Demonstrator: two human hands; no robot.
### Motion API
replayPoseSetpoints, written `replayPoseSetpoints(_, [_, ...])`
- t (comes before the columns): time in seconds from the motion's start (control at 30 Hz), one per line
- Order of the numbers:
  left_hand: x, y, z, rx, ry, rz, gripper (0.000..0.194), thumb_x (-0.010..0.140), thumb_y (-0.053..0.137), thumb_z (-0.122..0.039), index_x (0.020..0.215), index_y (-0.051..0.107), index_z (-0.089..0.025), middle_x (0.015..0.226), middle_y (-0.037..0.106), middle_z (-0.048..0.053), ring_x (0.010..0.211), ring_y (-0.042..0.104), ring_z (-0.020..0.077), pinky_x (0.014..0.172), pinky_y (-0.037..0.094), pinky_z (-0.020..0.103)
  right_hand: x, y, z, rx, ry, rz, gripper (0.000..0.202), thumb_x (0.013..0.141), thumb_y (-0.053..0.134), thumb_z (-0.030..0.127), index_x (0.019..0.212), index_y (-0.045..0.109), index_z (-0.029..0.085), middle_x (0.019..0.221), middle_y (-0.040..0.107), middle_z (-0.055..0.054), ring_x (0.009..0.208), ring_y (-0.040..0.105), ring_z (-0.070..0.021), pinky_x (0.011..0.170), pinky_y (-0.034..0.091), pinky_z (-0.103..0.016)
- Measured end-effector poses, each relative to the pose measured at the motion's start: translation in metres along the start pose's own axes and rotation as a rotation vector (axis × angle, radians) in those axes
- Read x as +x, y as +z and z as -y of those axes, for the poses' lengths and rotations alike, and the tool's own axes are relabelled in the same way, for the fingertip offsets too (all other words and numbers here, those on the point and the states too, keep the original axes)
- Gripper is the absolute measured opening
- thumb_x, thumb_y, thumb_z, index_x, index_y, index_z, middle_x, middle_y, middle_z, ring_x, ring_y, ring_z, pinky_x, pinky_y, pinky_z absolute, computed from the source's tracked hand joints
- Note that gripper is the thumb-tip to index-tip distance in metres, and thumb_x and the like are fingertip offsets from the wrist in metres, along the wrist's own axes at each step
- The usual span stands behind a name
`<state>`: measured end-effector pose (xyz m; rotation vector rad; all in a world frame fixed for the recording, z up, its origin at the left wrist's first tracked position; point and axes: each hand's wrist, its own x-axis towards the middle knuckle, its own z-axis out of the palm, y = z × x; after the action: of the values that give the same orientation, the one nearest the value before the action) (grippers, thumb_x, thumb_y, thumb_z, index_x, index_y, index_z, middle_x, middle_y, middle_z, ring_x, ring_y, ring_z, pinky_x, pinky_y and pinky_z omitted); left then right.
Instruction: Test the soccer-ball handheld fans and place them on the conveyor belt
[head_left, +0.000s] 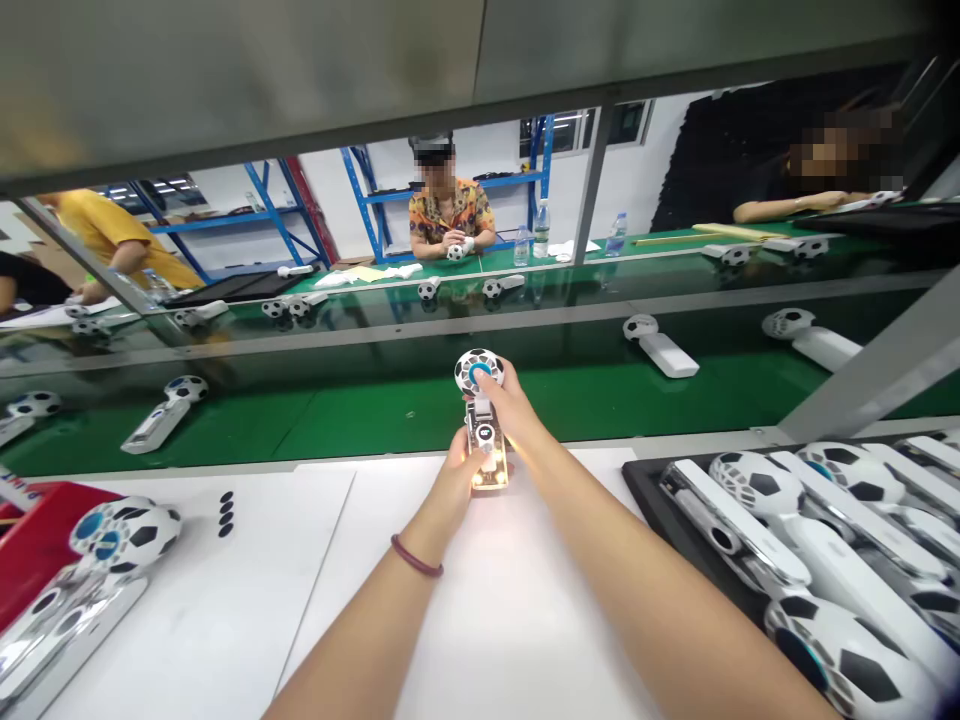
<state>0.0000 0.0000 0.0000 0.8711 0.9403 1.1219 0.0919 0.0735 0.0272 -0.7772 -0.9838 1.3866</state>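
Observation:
I hold a small handheld fan [481,420] with a football-patterned head and a blue hub out over the far edge of the white worktop [480,600]. My left hand [459,478] grips the lower end of its handle, where a light glows. My right hand [507,402] clasps the neck just under the round head. A small display on the handle is lit. A dark red band sits on my left wrist.
A black tray [645,478] of several identical fans lies at my right. More fans rest on a red tray [37,540] at my left, beside small black pads [226,513]. A green conveyor [375,410] carries loose fans. Other people sit across the line.

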Motion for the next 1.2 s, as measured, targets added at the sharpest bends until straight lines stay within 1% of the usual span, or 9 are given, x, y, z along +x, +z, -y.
replayPoseSetpoints(0.23, [0.0,0.0007,-0.0003,0.005,0.001,0.0,0.051,0.067,0.067,-0.033,0.11,0.042,-0.019,0.086,0.062,0.005,0.068,0.064,0.0214,0.063,0.05,0.034,-0.0002,-0.0016,-0.001,-0.02,0.016,-0.02,0.051,0.068,0.065,0.047,0.109,0.043,0.026,0.092,0.059,0.0,0.069,0.062,-0.0151,0.06,0.05,-0.027])
replayPoseSetpoints(0.37, [0.001,-0.0018,0.0024,-0.008,0.016,0.004,0.048,0.069,0.066,-0.031,0.11,0.044,-0.02,0.088,0.061,0.004,0.068,0.064,0.0208,0.064,0.05,0.035,0.0014,-0.001,-0.0022,-0.003,0.026,-0.033,0.051,0.067,0.065,0.045,0.108,0.043,0.025,0.09,0.06,0.0,0.066,0.061,-0.0142,0.059,0.05,-0.027])
replayPoseSetpoints(0.57, [0.0022,-0.0031,0.0025,-0.012,0.003,0.019,0.044,0.07,0.064,-0.028,0.109,0.045,-0.021,0.091,0.061,0.004,0.07,0.064,0.0202,0.064,0.051,0.035,0.0042,-0.0021,-0.0055,0.024,0.007,-0.014,0.05,0.067,0.066,0.045,0.107,0.043,0.025,0.09,0.059,0.0,0.066,0.061,-0.0135,0.06,0.05,-0.027])
replayPoseSetpoints(0.77, [0.0026,-0.001,0.0017,0.006,0.012,-0.004,0.042,0.068,0.063,-0.029,0.105,0.045,-0.02,0.084,0.061,0.003,0.066,0.063,0.0201,0.06,0.051,0.035,0.0029,-0.0028,-0.0048,0.007,-0.001,-0.016,0.05,0.068,0.065,0.045,0.108,0.044,0.025,0.088,0.059,0.0,0.064,0.061,-0.0136,0.058,0.05,-0.026])
replayPoseSetpoints(0.87, [0.0022,-0.0004,0.0014,0.014,0.01,-0.014,0.041,0.068,0.062,-0.029,0.105,0.046,-0.021,0.087,0.061,0.003,0.068,0.063,0.0198,0.061,0.051,0.035,0.0032,-0.0026,-0.0052,0.003,0.007,-0.013,0.05,0.068,0.065,0.045,0.109,0.043,0.025,0.088,0.059,0.001,0.065,0.061,-0.0139,0.058,0.05,-0.027])
replayPoseSetpoints(1.03, [0.0013,-0.0001,0.0002,0.011,0.017,-0.009,0.044,0.068,0.061,-0.028,0.109,0.044,-0.021,0.085,0.062,0.003,0.067,0.064,0.0195,0.062,0.05,0.033,0.0036,-0.0032,-0.006,-0.014,0.003,-0.006,0.05,0.07,0.064,0.046,0.11,0.043,0.025,0.092,0.059,-0.001,0.067,0.062,-0.0147,0.061,0.051,-0.028])
replayPoseSetpoints(1.13, [0.0007,-0.0004,-0.0001,0.022,0.001,-0.013,0.044,0.069,0.06,-0.029,0.109,0.043,-0.022,0.085,0.062,0.003,0.068,0.064,0.0207,0.062,0.051,0.035,0.0021,-0.003,-0.0046,-0.025,0.007,0.0,0.05,0.071,0.063,0.047,0.111,0.043,0.026,0.092,0.059,-0.001,0.069,0.062,-0.0154,0.06,0.051,-0.028])
replayPoseSetpoints(1.2, [0.0008,-0.0009,0.0004,0.016,0.017,-0.006,0.042,0.07,0.06,-0.028,0.107,0.043,-0.021,0.085,0.063,0.003,0.068,0.064,0.0202,0.066,0.051,0.036,0.0008,-0.0028,-0.0033,-0.053,0.013,-0.002,0.049,0.072,0.062,0.047,0.112,0.043,0.026,0.09,0.06,-0.001,0.07,0.063,-0.0162,0.059,0.051,-0.028])
